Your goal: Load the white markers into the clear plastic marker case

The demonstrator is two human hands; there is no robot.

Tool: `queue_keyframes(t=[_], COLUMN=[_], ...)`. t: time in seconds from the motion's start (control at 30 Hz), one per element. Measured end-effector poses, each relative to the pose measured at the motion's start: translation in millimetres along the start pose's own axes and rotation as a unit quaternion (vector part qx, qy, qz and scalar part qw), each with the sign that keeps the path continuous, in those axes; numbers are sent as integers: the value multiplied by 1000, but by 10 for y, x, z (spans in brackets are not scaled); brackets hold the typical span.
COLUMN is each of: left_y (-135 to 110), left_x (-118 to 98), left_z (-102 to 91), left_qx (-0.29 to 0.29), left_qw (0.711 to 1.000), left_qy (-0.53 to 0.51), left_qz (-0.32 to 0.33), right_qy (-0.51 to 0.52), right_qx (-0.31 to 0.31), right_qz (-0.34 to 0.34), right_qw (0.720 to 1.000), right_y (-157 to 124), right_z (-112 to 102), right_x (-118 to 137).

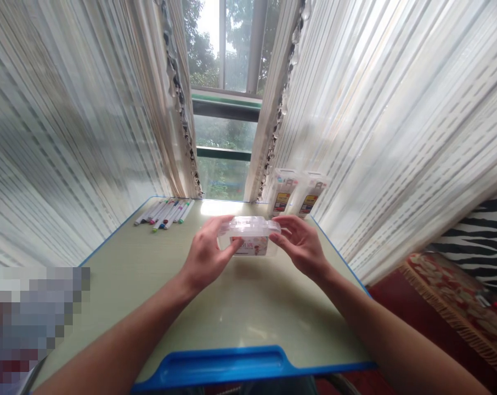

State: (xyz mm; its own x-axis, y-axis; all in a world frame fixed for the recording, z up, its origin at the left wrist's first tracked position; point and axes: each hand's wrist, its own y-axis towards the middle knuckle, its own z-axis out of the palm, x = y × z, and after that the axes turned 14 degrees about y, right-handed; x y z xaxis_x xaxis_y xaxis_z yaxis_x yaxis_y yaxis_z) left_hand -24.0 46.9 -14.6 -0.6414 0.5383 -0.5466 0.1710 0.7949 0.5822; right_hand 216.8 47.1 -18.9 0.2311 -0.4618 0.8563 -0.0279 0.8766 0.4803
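A clear plastic box [254, 247] with a printed label is held up over the middle of the table. My left hand [209, 249] grips its left side, the thumb lying across the label. At the box's right end, the thumb and fingers of my right hand [300, 244] pinch the edge near the lid. The lid looks closed on the box. I cannot make out what is inside. Several white markers [166, 213] with coloured caps lie in a loose group at the table's far left.
Two clear plastic cases [282, 195] with labels stand at the far right corner of the pale green table [232, 307]. A blue tray edge [227, 362] runs along the front. Striped curtains [355, 99] flank the window. A fringed cloth [450, 296] lies to the right.
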Motion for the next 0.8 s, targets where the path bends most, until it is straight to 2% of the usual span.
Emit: queue_keyframes(t=[0.3,0.4,0.6,0.8], left_y=[-46,-39,-24,-38], left_x=[-79,-84,-70,-107], left_z=[9,17,-13,17], left_qx=[11,-5,-28,17], left_qw=[1000,999,996,990], left_qy=[17,29,43,-16], left_qz=[-5,-14,-78,-141], right_qy=[-48,-69,-111,-77], right_qx=[40,44,34,79], right_qz=[3,0,-27,-13], right_qw=[998,997,993,994], right_y=[-19,-42,-130,-172], right_z=[-29,-15,58,113], right_x=[6,18,66,112])
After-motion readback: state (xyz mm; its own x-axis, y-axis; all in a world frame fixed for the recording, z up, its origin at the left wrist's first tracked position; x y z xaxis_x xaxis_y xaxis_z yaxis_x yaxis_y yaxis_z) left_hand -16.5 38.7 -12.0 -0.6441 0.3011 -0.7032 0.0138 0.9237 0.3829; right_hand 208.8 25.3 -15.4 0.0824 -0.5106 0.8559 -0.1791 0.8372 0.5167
